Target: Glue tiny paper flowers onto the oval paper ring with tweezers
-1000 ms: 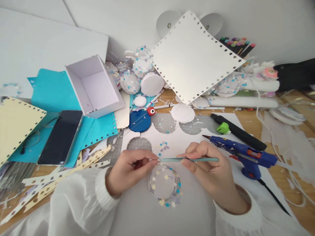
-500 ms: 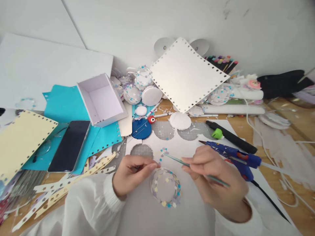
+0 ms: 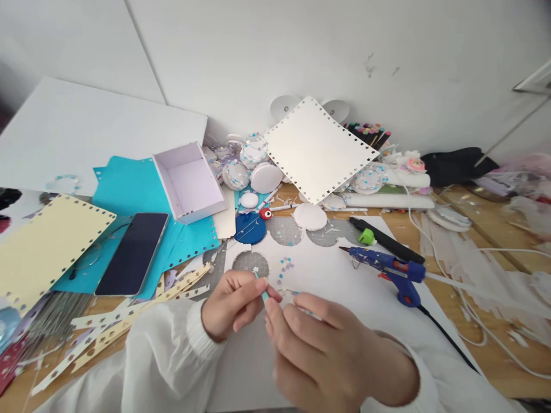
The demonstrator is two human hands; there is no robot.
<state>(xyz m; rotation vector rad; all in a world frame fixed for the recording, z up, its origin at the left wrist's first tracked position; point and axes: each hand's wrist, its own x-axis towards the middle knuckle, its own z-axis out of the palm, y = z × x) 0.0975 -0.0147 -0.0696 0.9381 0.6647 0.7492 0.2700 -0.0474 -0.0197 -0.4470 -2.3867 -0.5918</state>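
Observation:
My right hand [image 3: 322, 344] is closed on slim teal tweezers [image 3: 264, 295], which point up and left. A tiny white flower-shaped piece [image 3: 255, 269] shows at their tip. My left hand [image 3: 236, 298] is pinched closed right beside that tip; what lies between its thumb and finger is too small to make out. Beneath my right hand is a round disc [image 3: 287, 292] decorated with small flowers, almost wholly hidden. Just beyond my hands, loose blue and lilac paper flowers [image 3: 284, 267] lie on the white sheet [image 3: 318, 258].
To the right lie a blue glue gun [image 3: 387, 267] with its cord and a black pen-like tool [image 3: 387, 238]. At left are a phone [image 3: 131, 252], punched paper strips [image 3: 129, 321] and a lilac box [image 3: 189, 183]. Decorated discs [image 3: 253, 152] and a punched white card [image 3: 321, 149] stand behind.
My right hand has moved left and down with the tweezers, whose tip is now at my left hand and shows a white flower. The disc has become mostly covered. The view has shifted slightly.

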